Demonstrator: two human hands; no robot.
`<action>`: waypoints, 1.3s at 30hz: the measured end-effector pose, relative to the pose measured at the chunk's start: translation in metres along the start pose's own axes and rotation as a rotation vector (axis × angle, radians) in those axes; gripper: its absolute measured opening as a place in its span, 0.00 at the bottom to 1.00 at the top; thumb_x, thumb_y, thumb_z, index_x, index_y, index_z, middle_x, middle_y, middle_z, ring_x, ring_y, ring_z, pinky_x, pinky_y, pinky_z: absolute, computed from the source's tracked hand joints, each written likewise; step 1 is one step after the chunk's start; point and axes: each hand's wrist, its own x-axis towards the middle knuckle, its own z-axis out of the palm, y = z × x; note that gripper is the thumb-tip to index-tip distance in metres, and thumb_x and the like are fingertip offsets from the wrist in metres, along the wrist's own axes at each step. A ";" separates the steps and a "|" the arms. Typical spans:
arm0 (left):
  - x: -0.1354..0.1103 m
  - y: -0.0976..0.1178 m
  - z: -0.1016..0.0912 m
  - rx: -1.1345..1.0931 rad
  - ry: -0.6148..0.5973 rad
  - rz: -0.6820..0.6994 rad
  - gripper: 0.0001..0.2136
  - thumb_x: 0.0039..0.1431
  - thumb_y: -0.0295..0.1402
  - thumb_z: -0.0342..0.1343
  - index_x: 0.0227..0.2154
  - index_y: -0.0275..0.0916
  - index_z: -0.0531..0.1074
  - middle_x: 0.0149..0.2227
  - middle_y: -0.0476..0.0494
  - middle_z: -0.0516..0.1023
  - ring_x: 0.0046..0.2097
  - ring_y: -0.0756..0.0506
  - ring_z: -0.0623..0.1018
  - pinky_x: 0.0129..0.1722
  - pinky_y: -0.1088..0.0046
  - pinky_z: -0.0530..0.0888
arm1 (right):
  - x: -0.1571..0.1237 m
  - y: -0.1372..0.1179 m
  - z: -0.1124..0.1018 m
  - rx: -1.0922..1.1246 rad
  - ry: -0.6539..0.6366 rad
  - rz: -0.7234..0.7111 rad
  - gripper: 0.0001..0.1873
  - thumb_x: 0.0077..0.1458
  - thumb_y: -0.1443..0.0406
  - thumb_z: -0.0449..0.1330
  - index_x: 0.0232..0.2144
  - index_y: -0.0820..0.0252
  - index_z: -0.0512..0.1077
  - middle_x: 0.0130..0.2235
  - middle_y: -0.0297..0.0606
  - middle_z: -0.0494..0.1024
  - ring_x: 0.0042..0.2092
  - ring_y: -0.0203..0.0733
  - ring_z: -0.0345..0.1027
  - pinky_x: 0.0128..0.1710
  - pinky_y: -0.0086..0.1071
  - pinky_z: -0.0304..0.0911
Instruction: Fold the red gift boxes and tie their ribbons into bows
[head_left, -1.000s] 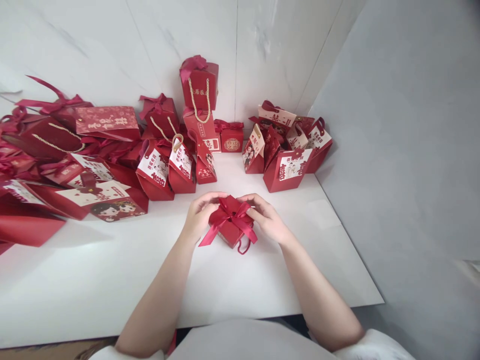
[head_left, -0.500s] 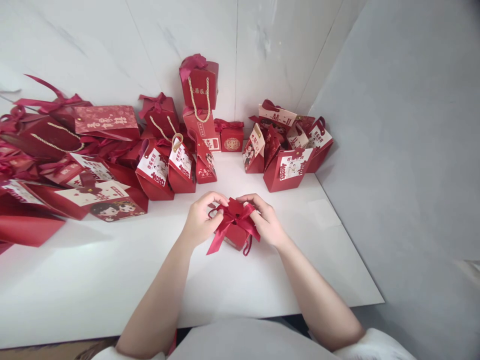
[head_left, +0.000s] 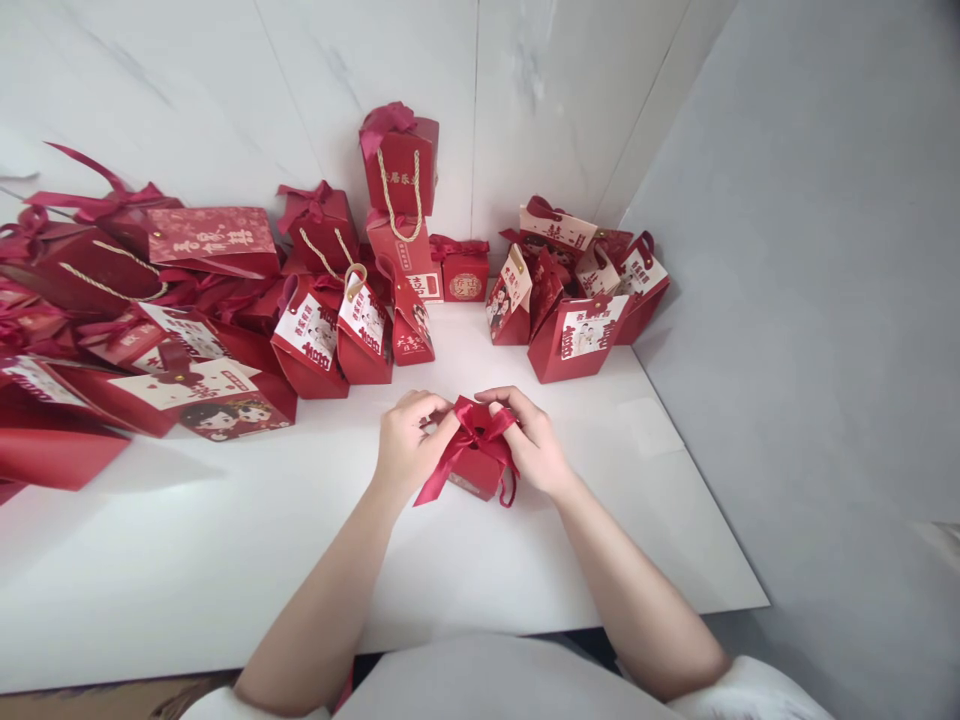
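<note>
A small red gift box (head_left: 474, 474) stands on the white table (head_left: 300, 560) in front of me. On its top sits a bow of glossy red ribbon (head_left: 444, 470), one tail hanging down at the front left. My left hand (head_left: 409, 440) pinches the bow's left loop between thumb and fingers. From the other side, my right hand (head_left: 531, 440) has its thumb and fingers closed on the right loop. A dark red cord handle (head_left: 508, 490) dangles at the box's lower right. The knot is partly in view between my hands.
Many red gift boxes with ribbons, such as a large one with a couple printed on it (head_left: 232, 410), crowd the table's left. Two stacked boxes (head_left: 405, 170) lean at the wall. Another group (head_left: 577, 340) stands at back right, beside a grey partition (head_left: 810, 300).
My left hand has shifted slightly right, and its thumb has moved from below the left loop up onto it. The box has turned a little. My right hand stays nearly in place.
</note>
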 end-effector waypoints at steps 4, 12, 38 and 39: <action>0.001 0.000 -0.001 -0.016 -0.003 -0.041 0.11 0.59 0.36 0.55 0.22 0.40 0.67 0.27 0.47 0.70 0.33 0.47 0.70 0.30 0.73 0.67 | 0.001 0.001 0.000 0.017 0.063 0.007 0.16 0.65 0.52 0.51 0.44 0.53 0.72 0.45 0.37 0.77 0.42 0.43 0.73 0.44 0.35 0.67; 0.003 -0.001 0.000 0.024 -0.091 0.038 0.07 0.53 0.28 0.54 0.22 0.40 0.62 0.29 0.50 0.67 0.33 0.48 0.70 0.37 0.72 0.68 | 0.003 0.000 0.001 0.012 0.099 0.003 0.15 0.64 0.53 0.53 0.41 0.54 0.73 0.42 0.36 0.78 0.39 0.43 0.72 0.42 0.34 0.67; 0.012 -0.021 -0.003 -0.429 -0.289 -0.173 0.11 0.56 0.38 0.54 0.30 0.37 0.79 0.48 0.38 0.74 0.52 0.37 0.75 0.54 0.61 0.70 | 0.008 0.012 0.002 0.190 0.215 0.124 0.12 0.58 0.54 0.61 0.37 0.56 0.72 0.38 0.35 0.77 0.35 0.39 0.72 0.33 0.30 0.65; 0.011 -0.018 -0.004 -0.383 -0.289 -0.143 0.12 0.56 0.38 0.53 0.29 0.37 0.78 0.49 0.38 0.74 0.54 0.37 0.73 0.56 0.60 0.69 | 0.007 0.012 0.003 0.195 0.205 0.127 0.11 0.58 0.55 0.61 0.36 0.56 0.72 0.36 0.34 0.77 0.33 0.38 0.71 0.31 0.29 0.65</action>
